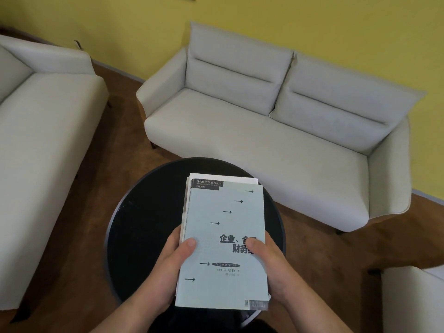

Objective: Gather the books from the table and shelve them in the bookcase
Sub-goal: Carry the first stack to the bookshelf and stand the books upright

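A yellow-painted wall (312,25) backs a sitting room with a brown wooden floor (120,145); a pale grey two-seat fabric sofa (264,140) faces the camera, a second pale grey sofa (43,128) runs down the left, and the corner of a third pale seat (413,301) shows at the lower right; between them stands a round black table (144,224) with a glossy top.

Over the near half of that table, from about its centre to its near edge, is a small stack of paperback books (223,212); its top cover is pale blue-grey with small black arrows and dark Chinese lettering, and the white edges of at least one more book jut past its far end and left side; whether the underside rests on the tabletop or hangs just clear of it I cannot tell.

Both hands grasp the stack at its near end; the left hand (168,265) wraps the left long edge with its thumb (188,245) on the cover and its fingers hidden beneath; the right hand (271,267) mirrors it on the right edge, its thumb (254,243) laid over the title. This two-sided clamp looks meant to square the loose books and stop them sliding apart when carried as one. The stack lies between the hands, its far end reaching out beyond them unsupported.

Every book in view is in this stack, so the gathering seems done; no bookcase is in view, and the shelving is not yet begun.
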`<state>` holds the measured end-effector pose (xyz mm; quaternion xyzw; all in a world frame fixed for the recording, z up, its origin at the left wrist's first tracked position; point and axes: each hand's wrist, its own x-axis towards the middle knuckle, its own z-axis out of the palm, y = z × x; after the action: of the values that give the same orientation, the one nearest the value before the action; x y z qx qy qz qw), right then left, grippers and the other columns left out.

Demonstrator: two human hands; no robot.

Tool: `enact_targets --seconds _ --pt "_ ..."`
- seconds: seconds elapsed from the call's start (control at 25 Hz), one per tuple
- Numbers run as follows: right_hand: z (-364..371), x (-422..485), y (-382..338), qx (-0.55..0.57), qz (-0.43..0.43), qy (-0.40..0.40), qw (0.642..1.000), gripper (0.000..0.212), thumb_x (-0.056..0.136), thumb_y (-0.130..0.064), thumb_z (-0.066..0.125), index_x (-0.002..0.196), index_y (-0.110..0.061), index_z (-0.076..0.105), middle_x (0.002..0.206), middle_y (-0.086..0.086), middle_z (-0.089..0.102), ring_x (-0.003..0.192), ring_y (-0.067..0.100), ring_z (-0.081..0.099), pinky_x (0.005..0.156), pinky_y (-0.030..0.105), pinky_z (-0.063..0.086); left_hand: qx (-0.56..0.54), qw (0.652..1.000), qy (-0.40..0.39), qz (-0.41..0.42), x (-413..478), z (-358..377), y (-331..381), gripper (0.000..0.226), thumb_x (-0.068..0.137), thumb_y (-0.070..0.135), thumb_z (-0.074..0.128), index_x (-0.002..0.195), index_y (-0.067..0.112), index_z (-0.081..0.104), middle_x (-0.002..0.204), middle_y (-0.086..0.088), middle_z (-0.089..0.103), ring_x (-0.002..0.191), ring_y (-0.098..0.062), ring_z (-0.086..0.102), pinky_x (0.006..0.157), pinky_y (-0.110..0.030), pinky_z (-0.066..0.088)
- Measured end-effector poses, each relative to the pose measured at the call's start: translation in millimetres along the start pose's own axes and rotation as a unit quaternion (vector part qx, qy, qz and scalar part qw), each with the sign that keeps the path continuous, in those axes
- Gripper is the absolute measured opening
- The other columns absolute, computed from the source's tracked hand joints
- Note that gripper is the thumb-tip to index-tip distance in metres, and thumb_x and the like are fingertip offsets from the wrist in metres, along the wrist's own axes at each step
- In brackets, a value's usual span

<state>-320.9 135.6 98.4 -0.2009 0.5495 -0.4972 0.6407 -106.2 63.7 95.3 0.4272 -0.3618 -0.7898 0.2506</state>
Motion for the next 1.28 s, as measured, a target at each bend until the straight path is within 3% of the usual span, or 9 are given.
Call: enact_targets --seconds 0.2,0.32,0.4,0.6,0.64,0.76,0.96,1.2,1.28 --pt "14 -10 -10 -0.023 -0.021 -0.044 0.999 0.067 0.062 -0.025 0.076 0.126 -0.021 0.055 0.097 -0.002 0.081 0.083 0.018 0.078 0.062 0.028 0.060 -0.020 0.999 0.019 0.036 -27 -6 -5 0.118 0.038 0.065 0.091 0.141 0.030 0.045 0.127 -0.009 0.070 0.112 -0.036 0.070 0.088 -0.054 0.057" --pt "13 -16 -13 -0.046 -0.011 -0.088 0.995 0.076 0.062 -0.029 0.077 0.133 -0.016 0.053 0.107 0.006 0.079 0.090 0.024 0.078 0.066 0.031 0.061 -0.040 0.996 0.052 0.059 -50 5 -12 0.090 0.059 0.050 0.083 0.139 0.030 0.047 0.120 -0.008 0.074 0.105 -0.034 0.073 0.078 -0.047 0.060" --pt "11 -22 -14 -0.065 -0.003 -0.112 0.992 0.066 0.069 -0.025 0.073 0.132 -0.015 0.054 0.107 0.007 0.079 0.090 0.025 0.077 0.067 0.032 0.061 -0.050 0.994 0.075 0.063 -65 13 -18 0.073 0.067 0.042 0.073 0.135 0.029 0.048 0.111 -0.006 0.077 0.098 -0.033 0.076 0.070 -0.042 0.062" --pt "6 -40 -6 -0.098 0.020 -0.177 0.979 0.056 0.072 -0.023 0.068 0.127 -0.021 0.056 0.114 0.011 0.077 0.093 0.027 0.077 0.070 0.034 0.063 -0.071 0.984 0.129 0.104 -104 28 -53 0.115 0.047 0.061 0.091 0.143 0.020 0.043 0.129 -0.016 0.068 0.113 -0.043 0.067 0.095 -0.063 0.052" --pt "8 -44 -3 -0.108 0.024 -0.189 0.976 0.061 0.069 -0.025 0.073 0.127 -0.021 0.057 0.116 0.013 0.076 0.095 0.029 0.076 0.072 0.036 0.063 -0.071 0.981 0.138 0.113 -112 27 -61 0.119 0.047 0.060 0.092 0.145 0.014 0.041 0.128 -0.019 0.068 0.112 -0.044 0.068 0.092 -0.062 0.054" --pt "17 -56 11 -0.144 0.043 -0.245 0.958 0.081 0.055 -0.036 0.078 0.131 -0.018 0.055 0.119 0.017 0.074 0.097 0.033 0.075 0.073 0.038 0.064 -0.097 0.966 0.205 0.124 -136 23 -81 0.139 0.027 0.053 0.099 0.141 -0.004 0.042 0.100 -0.017 0.078 0.084 -0.034 0.078 0.063 -0.039 0.062" --pt "46 -74 32 -0.169 0.070 -0.338 0.923 0.076 0.055 -0.037 0.079 0.127 -0.024 0.057 0.114 0.011 0.077 0.094 0.030 0.077 0.071 0.038 0.063 -0.145 0.934 0.270 0.182 -193 18 -127 0.117 0.047 0.054 0.094 0.141 0.002 0.047 0.127 -0.027 0.066 0.107 -0.048 0.069 0.079 -0.050 0.058" --pt "104 -92 59 -0.232 0.118 -0.416 0.872 0.093 0.050 -0.039 0.088 0.133 -0.025 0.051 0.116 0.007 0.077 0.102 0.033 0.075 0.079 0.042 0.062 -0.159 0.899 0.359 0.196 -261 -6 -160 0.121 0.041 0.058 0.094 0.138 0.002 0.049 0.121 -0.026 0.070 0.100 -0.045 0.072 0.072 -0.047 0.060" --pt "128 -96 69 -0.252 0.129 -0.435 0.855 0.101 0.048 -0.039 0.092 0.137 -0.024 0.047 0.118 0.008 0.076 0.104 0.034 0.074 0.086 0.048 0.060 -0.157 0.887 0.391 0.190 -277 -25 -164 0.130 0.028 0.061 0.095 0.133 -0.001 0.050 0.105 -0.020 0.077 0.086 -0.037 0.077 0.064 -0.040 0.061"
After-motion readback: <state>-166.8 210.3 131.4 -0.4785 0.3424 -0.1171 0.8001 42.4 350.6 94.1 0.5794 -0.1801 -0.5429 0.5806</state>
